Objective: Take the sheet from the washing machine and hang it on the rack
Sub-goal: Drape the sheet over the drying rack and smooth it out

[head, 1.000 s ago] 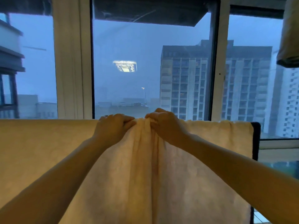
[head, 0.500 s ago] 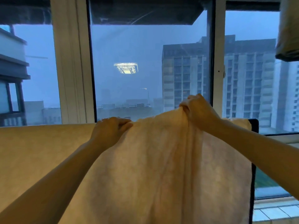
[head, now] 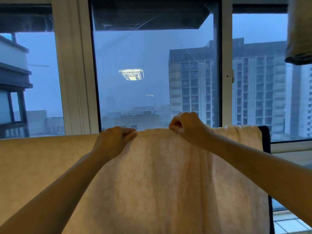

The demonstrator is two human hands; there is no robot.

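A pale cream patterned sheet [head: 152,179] hangs over a horizontal rail at window-sill height and fills the lower half of the view. The rail itself is hidden under the cloth. My left hand [head: 113,141] grips the sheet's top fold near the middle. My right hand [head: 187,127] pinches the same top edge a little to the right, fingers curled over the fold. Loose vertical folds run down below my right hand. The sheet's right end [head: 243,132] lies bunched on the rail next to a dark upright edge [head: 265,137] of the rack.
A large window with white frames [head: 74,73] stands just behind the rail, with tower blocks outside and a ceiling lamp reflected in the glass. Another cloth [head: 298,31] hangs at the top right. A tiled ledge [head: 290,225] shows at the bottom right.
My hands were together at the middle of the top edge. The right hand lifted the fold, moved it rightward, and has now lowered it back to rail height, spreading the cloth.
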